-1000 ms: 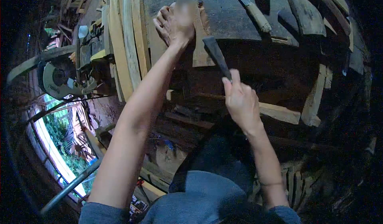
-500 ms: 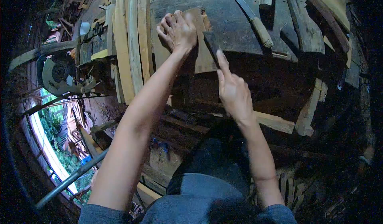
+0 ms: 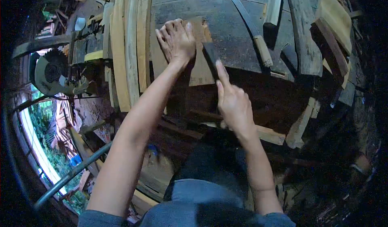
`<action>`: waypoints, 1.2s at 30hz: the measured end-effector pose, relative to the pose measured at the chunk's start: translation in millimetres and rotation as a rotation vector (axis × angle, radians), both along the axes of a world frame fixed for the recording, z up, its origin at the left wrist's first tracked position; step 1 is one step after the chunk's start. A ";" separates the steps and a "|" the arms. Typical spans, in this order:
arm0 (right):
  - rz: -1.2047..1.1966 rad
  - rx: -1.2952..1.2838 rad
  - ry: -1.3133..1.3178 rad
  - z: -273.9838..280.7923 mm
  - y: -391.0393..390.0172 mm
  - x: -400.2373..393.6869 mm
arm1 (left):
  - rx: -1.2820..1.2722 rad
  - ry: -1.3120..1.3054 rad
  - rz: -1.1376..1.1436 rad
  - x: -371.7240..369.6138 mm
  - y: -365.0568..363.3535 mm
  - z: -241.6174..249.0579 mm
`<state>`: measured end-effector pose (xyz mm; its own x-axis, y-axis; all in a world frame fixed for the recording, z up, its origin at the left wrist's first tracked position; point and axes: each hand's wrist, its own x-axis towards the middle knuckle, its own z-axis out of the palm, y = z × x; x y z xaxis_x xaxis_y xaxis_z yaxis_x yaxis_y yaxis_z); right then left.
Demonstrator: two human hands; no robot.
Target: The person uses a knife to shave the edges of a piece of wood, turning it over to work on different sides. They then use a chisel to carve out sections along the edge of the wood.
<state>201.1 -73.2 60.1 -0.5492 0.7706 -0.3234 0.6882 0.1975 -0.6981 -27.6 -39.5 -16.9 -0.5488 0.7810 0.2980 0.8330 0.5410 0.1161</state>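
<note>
A flat wooden board (image 3: 202,71) lies on the dark workbench (image 3: 238,51), its near end jutting over the front edge. My left hand (image 3: 176,41) presses on the board from above, fingers spread and slightly bent. Along the board's right edge lies a dark flat blade (image 3: 210,54), pointing away from me. My right hand (image 3: 234,101) is closed round the near end of this tool, with the index finger stretched along it. The handle is hidden in the hand. Pale, rough wood (image 3: 207,32) shows at the board's edge just beyond the blade's tip.
Long planks (image 3: 131,45) lie left of the board. A handsaw (image 3: 262,51) rests on the bench to the right, near several wood pieces (image 3: 304,37). A circular saw (image 3: 51,73) stands at the far left. A metal pipe (image 3: 74,172) slants at the lower left.
The bench, board and both hands sit slightly lower and further left in view. The blade stays at the board's right edge, and both hands keep their hold.
</note>
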 end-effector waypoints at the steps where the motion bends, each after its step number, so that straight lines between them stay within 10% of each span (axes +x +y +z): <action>1: -0.020 0.009 0.042 -2.7 11.5 -9.9 | 0.012 0.046 0.002 -0.1 1.6 -3.1; 36: 0.188 0.040 -0.173 28.5 39.0 -48.1 | 0.053 -0.046 0.298 6.8 15.0 7.3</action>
